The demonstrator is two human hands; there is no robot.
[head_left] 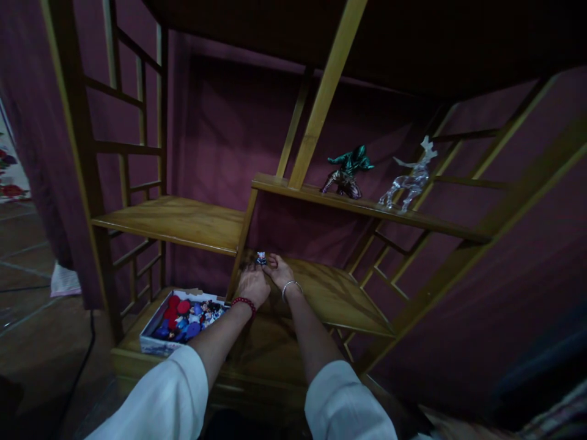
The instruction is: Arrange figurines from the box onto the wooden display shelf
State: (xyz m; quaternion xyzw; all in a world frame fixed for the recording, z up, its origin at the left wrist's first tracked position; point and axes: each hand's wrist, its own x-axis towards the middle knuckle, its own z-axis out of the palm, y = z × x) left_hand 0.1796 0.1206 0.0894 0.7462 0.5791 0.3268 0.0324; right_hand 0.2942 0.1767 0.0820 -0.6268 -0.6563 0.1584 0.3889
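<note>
One figurine (261,258) between two hands, left hand (252,285), right hand (278,270)

The shelf (339,293) under the fingers (270,264) is varnished wood with a smooth, satin grain. Above and right of the fingers, the deer figure (410,178) is clear, glossy glass or plastic; the green figure (348,171) has a metallic sheen. Left of the fingers, the box (153,342) is matt cardboard.

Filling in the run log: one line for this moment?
left hand: on small figurine | right hand: on figurine | place: lower shelf | toy box: left
</note>
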